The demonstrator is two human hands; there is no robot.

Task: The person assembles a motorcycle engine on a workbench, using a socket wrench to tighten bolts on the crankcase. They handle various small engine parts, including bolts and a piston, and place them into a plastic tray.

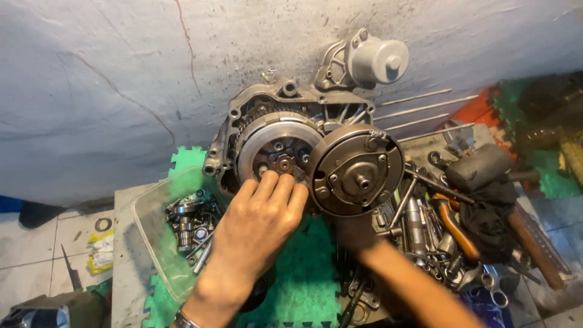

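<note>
Engine case (285, 100), grey cast metal, stands upright on a green foam mat (303, 279) against the wall. At its left lies a clear plastic tub (152, 212) of gears; at its right, a heap of tools (437, 237). Left hand (261, 225), fingers extended, touches the ringed clutch hub (276, 152). Right hand is hidden behind the round clutch drum (355, 170); its grip cannot be told.

Left hand (258, 222) fingertips touch the clutch (278, 152) on the engine case (291, 97); round cover (355, 170) beside it.
</note>
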